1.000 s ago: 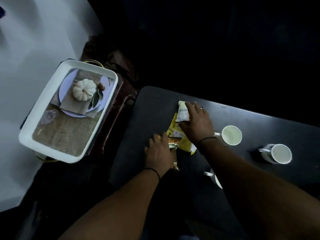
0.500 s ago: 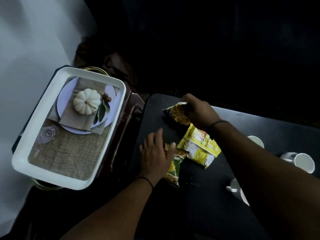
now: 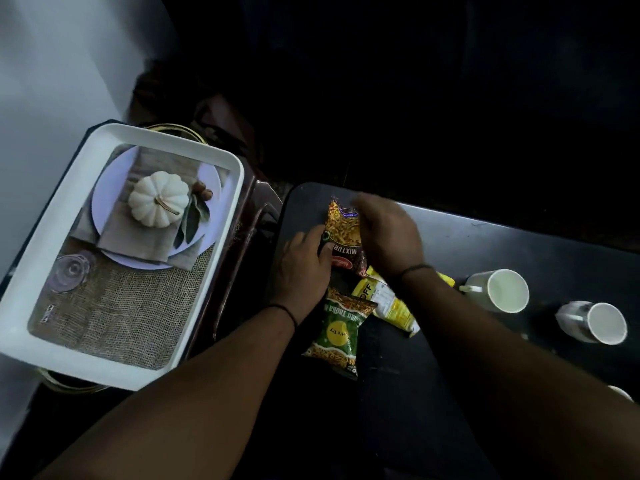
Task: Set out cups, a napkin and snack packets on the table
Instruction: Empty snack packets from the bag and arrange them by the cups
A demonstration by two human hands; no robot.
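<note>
Three snack packets lie near the left end of the black table (image 3: 491, 251). My left hand (image 3: 303, 268) pinches the left edge of an orange and maroon mixture packet (image 3: 344, 233), thumb on its face. On the packet's right side, my right hand (image 3: 389, 237) is blurred and curls over that edge. A green packet (image 3: 341, 332) lies flat just below it. Partly under my right wrist sits a yellow packet (image 3: 393, 304). Two white cups (image 3: 504, 291) (image 3: 597, 322) lie on their sides at the right, and a third cup (image 3: 621, 393) peeks out behind my right forearm. No napkin is in view.
A white tray (image 3: 24, 299) sits left of the table, its floor printed with a pumpkin, a plate and burlap. A dark wooden stand (image 3: 249, 230) fills the gap between tray and table. A pale wall is at far left, and the far side is dark.
My right hand brought the mixture packet nearer and turned it lengthwise. My left hand left the green packet and took the mixture packet's left edge. The green packet now lies uncovered.
</note>
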